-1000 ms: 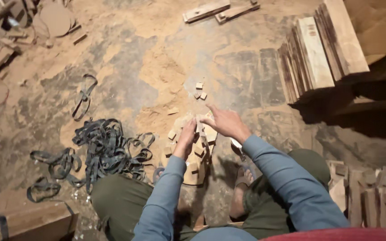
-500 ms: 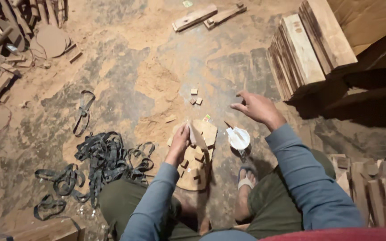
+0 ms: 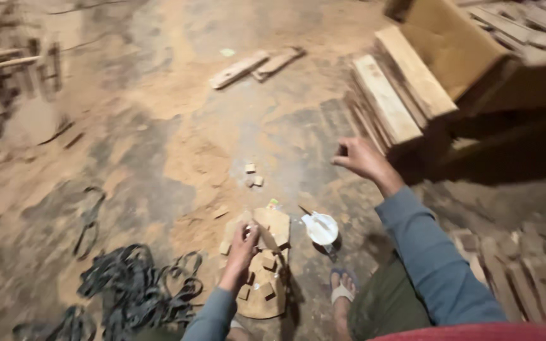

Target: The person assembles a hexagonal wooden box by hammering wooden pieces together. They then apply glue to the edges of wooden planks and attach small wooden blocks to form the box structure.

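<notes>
Left hand point(image 3: 242, 247) pinned the sole point(image 3: 261, 268); right hand point(image 3: 360, 158) reached toward the planks point(image 3: 394, 101).

Right fingers curled, empty as far as visible; left pressed flat. Loose blocks point(image 3: 251, 175) on the sole looked liable to slide off if the hold had slackened.

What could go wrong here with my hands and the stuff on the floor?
The white cup sits close by the foot; a shift could tip it. The left hand rests on a board with loose blocks that may slide off. The right hand reaches toward leaning planks, which might topple.
</notes>
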{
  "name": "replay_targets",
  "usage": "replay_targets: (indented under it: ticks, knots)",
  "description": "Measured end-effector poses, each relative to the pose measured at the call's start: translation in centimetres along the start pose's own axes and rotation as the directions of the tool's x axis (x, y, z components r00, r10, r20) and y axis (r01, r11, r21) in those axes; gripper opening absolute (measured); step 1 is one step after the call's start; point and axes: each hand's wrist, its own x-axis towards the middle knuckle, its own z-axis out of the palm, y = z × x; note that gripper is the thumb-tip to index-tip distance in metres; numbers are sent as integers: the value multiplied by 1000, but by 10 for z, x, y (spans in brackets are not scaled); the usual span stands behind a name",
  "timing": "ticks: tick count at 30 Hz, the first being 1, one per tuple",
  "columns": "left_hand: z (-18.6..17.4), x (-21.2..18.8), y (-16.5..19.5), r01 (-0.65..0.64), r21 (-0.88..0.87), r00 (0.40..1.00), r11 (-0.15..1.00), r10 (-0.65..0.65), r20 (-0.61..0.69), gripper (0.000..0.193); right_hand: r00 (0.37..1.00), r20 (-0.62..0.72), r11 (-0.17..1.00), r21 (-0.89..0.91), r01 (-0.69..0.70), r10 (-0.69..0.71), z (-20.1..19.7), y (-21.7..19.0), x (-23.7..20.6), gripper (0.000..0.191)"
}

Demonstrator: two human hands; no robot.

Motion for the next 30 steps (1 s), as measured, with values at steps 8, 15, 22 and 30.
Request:
replay_targets:
  ticks: [8, 15, 22, 30]
  knots:
    - [-7, 8, -12, 38, -69, 999, 997, -40, -35, 59, 872, -455, 957, -127, -262, 179, -7, 164, 15, 49]
    - [-4, -8, 4, -58, 111, 996, 992, 65, -61, 66, 763, -502, 848, -102, -520, 407, 19, 198, 19, 71]
    - [-5, -9, 19, -34, 134, 998, 990, 42, -53, 70, 704, -560, 745, -215, -632, 436, 40, 189, 39, 77]
    - [-11, -8, 14, -46, 211, 997, 976, 59, -52, 72, 683, -560, 700, -236, -674, 469, 40, 189, 37, 76]
